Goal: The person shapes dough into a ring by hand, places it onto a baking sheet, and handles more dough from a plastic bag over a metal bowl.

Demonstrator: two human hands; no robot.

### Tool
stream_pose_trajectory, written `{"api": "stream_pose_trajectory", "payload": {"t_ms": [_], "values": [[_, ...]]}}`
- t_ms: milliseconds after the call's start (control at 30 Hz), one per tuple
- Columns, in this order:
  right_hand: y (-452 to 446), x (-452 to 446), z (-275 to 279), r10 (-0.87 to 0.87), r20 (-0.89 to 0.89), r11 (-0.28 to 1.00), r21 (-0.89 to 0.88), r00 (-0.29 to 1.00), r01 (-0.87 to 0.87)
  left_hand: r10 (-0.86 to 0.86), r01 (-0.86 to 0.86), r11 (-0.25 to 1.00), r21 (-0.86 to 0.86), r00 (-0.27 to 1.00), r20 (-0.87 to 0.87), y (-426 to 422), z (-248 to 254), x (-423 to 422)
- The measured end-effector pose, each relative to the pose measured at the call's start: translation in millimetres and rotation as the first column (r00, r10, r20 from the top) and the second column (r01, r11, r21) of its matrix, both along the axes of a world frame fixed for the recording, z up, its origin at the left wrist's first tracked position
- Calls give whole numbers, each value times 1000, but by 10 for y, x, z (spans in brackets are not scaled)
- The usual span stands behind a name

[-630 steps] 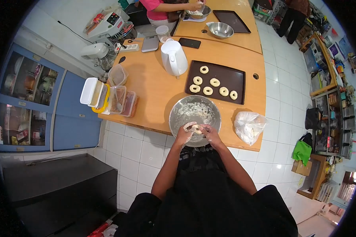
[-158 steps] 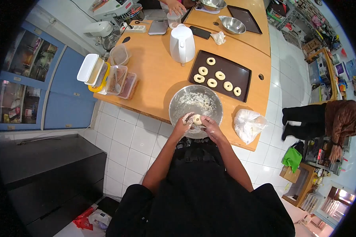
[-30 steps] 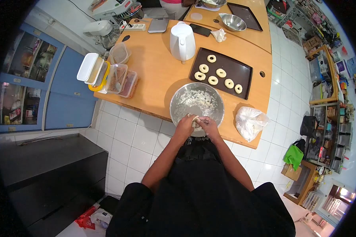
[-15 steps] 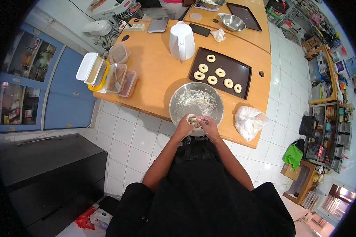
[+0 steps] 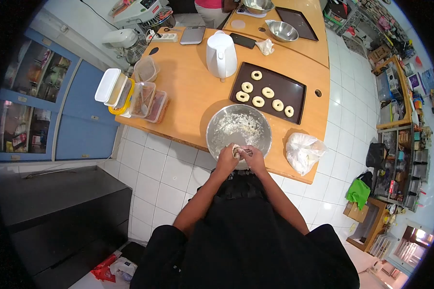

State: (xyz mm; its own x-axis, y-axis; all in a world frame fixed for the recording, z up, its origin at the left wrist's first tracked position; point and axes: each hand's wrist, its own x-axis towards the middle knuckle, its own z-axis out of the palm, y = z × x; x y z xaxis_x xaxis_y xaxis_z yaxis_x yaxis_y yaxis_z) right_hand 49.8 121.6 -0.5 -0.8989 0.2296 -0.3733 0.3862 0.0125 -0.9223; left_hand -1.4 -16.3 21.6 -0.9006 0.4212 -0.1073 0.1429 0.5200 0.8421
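Over the near rim of a metal mixing bowl (image 5: 222,139), my left hand (image 5: 226,158) and my right hand (image 5: 253,158) meet around a small piece of dough (image 5: 236,151). Fingers of both hands are curled in on it, and they partly hide it. Flour and dough scraps (image 5: 239,124) cling to the inside of the bowl. Just beyond, a dark baking tray (image 5: 285,86) carries several ring-shaped doughs (image 5: 268,92).
A white jug (image 5: 222,55) stands behind the bowl. Plastic containers (image 5: 142,98) are stacked at the left table edge. A plastic bag of white stuff (image 5: 304,153) lies right of the bowl. At the far end stand another metal bowl (image 5: 283,32) and a person (image 5: 210,10).
Both hands have shifted slightly down with the dough and closed more tightly around it. The whole view has tilted a little; the tray and bowl stay in place.
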Motion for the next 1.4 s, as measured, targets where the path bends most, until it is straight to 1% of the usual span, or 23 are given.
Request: {"api": "stream_pose_trajectory", "payload": {"t_ms": [67, 133, 167, 267, 367, 467, 567, 667, 767, 867, 900, 1000, 1100, 1200, 1300, 1400], "values": [[9, -13, -8, -11, -20, 999, 37, 1000, 12, 26, -26, 1000, 15, 999, -37, 19, 44, 2], [-1, 5, -37, -10, -61, 998, 65, 998, 14, -17, 15, 998, -54, 999, -36, 3, 84, -16], [1, 23, -50, -33, -49, 999, -1, 998, 33, -38, 35, 995, -90, 999, -35, -4, 102, -22], [15, 27, 83, -34, -14, 998, 57, 999, 35, -22, 23, 997, -67, 1000, 4, 23, 150, -9], [23, 24, 47, -35, -35, 995, 96, 999, 38, -71, 68, 997, -41, 993, -96, -26, -83, -29], [49, 19, 61, -57, -51, 988, 141, 997, 64, -5, 2, 997, 75, 999, 44, 15, -78, -38], [37, 19, 108, -97, -50, 989, 109, 994, 102, 50, -81, 982, 171, 983, 178, 5, -381, -11], [7, 14, 32, -111, -59, 993, 37, 992, 113, 60, -145, 965, 219, 933, 355, -11, -430, -29], [12, 34, 86, -48, -30, 989, 136, 998, 52, 99, -122, 988, 91, 970, 220, -27, -259, -30], [-35, 40, -16, -59, -107, 998, -3, 992, 59, 117, -131, 990, 52, 970, 212, 6, -92, -15], [-30, 44, -35, -31, -93, 999, 24, 995, 34, 99, -108, 993, 54, 983, 154, -3, -66, -10], [-19, 38, -47, -52, -100, 998, 24, 994, 54, 42, -59, 990, 127, 991, 131, 10, 3, -23], [-5, 24, 10, -52, -65, 999, 13, 997, 53, 69, -75, 991, 108, 996, 59, 9, -56, -28], [0, 22, 85, -59, -102, 995, 70, 993, 67, 111, -170, 977, 129, 922, 371, 40, -70, -34], [-39, 18, 83, -145, -140, 989, 4, 979, 147, 98, -263, 939, 221, 822, 561, 52, -148, -70], [-79, 25, 112, -143, -136, 983, 97, 980, 157, 156, -220, 966, 135, 914, 375, 27, -246, -89]]}}
